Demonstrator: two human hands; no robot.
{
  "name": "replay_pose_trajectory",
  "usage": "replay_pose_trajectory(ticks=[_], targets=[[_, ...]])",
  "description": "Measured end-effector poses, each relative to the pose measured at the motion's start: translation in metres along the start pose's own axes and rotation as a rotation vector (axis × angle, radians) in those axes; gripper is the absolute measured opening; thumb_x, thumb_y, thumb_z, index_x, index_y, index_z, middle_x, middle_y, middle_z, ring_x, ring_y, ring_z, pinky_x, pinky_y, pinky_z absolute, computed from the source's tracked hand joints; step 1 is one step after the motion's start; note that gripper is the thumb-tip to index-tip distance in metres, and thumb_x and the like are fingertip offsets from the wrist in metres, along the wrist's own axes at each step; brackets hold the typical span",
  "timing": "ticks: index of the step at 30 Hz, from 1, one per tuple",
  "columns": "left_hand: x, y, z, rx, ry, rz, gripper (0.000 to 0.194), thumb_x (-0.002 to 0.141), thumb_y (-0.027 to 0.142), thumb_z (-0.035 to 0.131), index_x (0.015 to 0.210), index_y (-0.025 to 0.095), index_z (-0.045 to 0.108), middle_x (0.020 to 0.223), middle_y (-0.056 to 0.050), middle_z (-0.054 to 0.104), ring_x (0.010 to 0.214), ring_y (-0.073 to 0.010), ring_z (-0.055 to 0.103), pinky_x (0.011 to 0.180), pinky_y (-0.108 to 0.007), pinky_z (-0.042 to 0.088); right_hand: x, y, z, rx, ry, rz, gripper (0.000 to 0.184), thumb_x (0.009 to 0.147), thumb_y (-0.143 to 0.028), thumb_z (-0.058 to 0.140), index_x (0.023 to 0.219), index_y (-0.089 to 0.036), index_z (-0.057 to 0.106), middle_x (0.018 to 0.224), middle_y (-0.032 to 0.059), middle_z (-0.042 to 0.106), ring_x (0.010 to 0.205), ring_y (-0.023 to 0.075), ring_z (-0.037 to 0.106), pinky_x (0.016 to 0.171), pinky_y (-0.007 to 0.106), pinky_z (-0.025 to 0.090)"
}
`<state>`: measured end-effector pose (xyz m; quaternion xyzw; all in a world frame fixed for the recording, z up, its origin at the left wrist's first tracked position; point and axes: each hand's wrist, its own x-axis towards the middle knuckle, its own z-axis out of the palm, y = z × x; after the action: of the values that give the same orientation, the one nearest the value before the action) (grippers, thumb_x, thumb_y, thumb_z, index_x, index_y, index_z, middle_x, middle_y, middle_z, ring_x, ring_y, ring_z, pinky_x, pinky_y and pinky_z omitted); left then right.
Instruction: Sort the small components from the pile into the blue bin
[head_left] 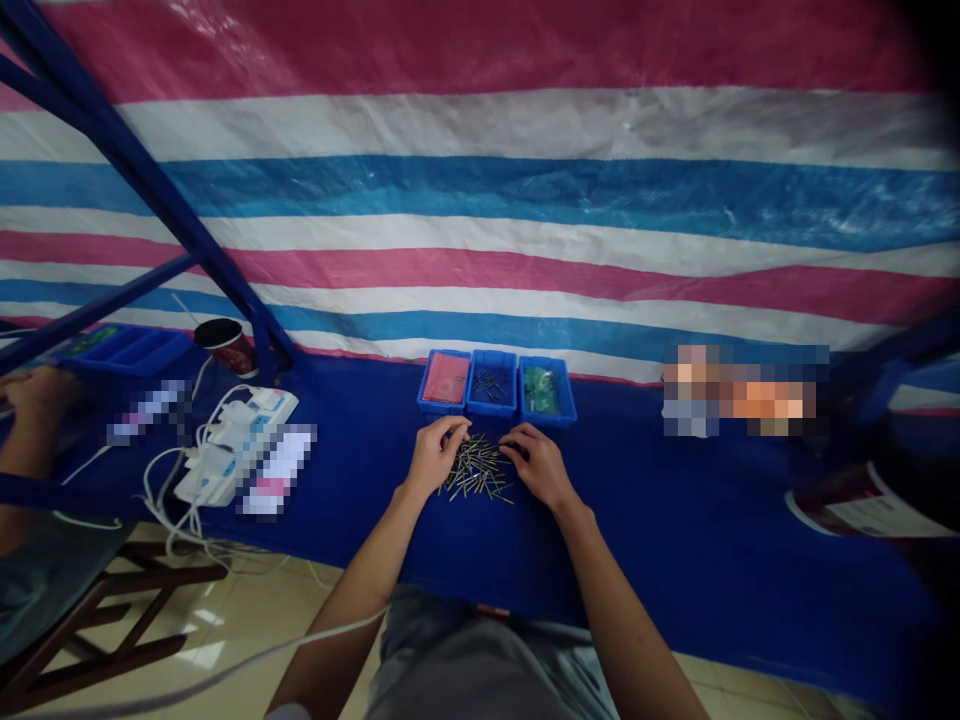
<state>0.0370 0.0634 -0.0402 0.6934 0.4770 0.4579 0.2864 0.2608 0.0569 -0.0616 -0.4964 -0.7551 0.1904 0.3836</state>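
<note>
A loose pile of thin, gold and dark screw-like pieces point(478, 472) lies on the blue tabletop between my hands. At its left edge my left hand point(435, 458) is closed, thumb and fingertips together; anything in the pinch is too small to make out. On the pile's right side my right hand point(541, 465) has its fingers curled to the thumb, and what they may hold cannot be seen. Just beyond stand three blue bins: one with pink packets point(447, 378), one with several dark thin pieces point(490, 383), one with green packets point(541, 391).
To the left lie a white power strip point(240, 445) with cables, a dark red cup point(226, 345) and a blue divided tray point(135, 350). Another person's hand point(41, 390) is at far left. A large tub point(847, 505) sits at right. A striped sheet point(480, 230) hangs behind.
</note>
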Motion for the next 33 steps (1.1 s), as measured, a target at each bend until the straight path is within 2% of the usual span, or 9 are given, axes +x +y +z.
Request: replay_pose_trajectory(ticks=[8, 16, 25, 30, 33], targets=[[0.0, 0.001, 0.001, 0.02, -0.032, 0.019, 0.025, 0.099, 0.034, 0.052, 0.103, 0.018, 0.071, 0.082, -0.002, 0.073, 0.068, -0.0123, 0.064, 0.063, -0.022, 0.046, 0.0, -0.001, 0.004, -0.051, -0.014, 0.016, 0.011, 0.093, -0.023, 0.062, 0.094, -0.025, 0.073, 0.097, 0.0024, 0.068, 0.087, 0.0175, 0.067, 0.077, 0.029, 0.051], [0.0, 0.001, 0.001, 0.03, -0.041, 0.012, 0.027, 0.1, 0.036, 0.051, 0.102, 0.019, 0.071, 0.082, -0.002, 0.073, 0.065, -0.0129, 0.062, 0.063, -0.023, 0.045, 0.003, -0.005, 0.001, -0.048, -0.019, -0.01, 0.014, 0.094, -0.022, 0.059, 0.087, -0.024, 0.071, 0.094, 0.0029, 0.068, 0.088, 0.0181, 0.065, 0.078, 0.03, 0.05], [-0.001, 0.001, 0.002, 0.048, -0.049, 0.055, 0.024, 0.097, 0.037, 0.057, 0.1, 0.019, 0.073, 0.085, -0.004, 0.073, 0.067, -0.0136, 0.062, 0.063, -0.024, 0.045, 0.003, -0.019, -0.003, 0.043, 0.077, -0.04, 0.014, 0.097, -0.023, 0.055, 0.09, -0.023, 0.067, 0.091, 0.0052, 0.065, 0.088, 0.0207, 0.063, 0.082, 0.033, 0.05], [-0.001, 0.006, 0.002, 0.081, -0.078, 0.121, 0.023, 0.094, 0.039, 0.063, 0.099, 0.02, 0.076, 0.076, -0.004, 0.067, 0.067, -0.0137, 0.058, 0.064, -0.025, 0.045, 0.003, -0.029, -0.001, 0.047, 0.111, -0.071, 0.015, 0.098, -0.025, 0.053, 0.094, -0.023, 0.067, 0.091, 0.0059, 0.065, 0.087, 0.0203, 0.062, 0.081, 0.033, 0.05], [-0.001, 0.007, 0.002, 0.067, -0.096, 0.144, 0.023, 0.092, 0.039, 0.065, 0.099, 0.02, 0.076, 0.078, -0.004, 0.068, 0.071, -0.0148, 0.061, 0.067, -0.026, 0.048, 0.002, -0.035, 0.001, 0.011, 0.107, -0.113, 0.017, 0.099, -0.026, 0.051, 0.097, -0.024, 0.068, 0.092, 0.0067, 0.065, 0.088, 0.021, 0.062, 0.081, 0.034, 0.051]])
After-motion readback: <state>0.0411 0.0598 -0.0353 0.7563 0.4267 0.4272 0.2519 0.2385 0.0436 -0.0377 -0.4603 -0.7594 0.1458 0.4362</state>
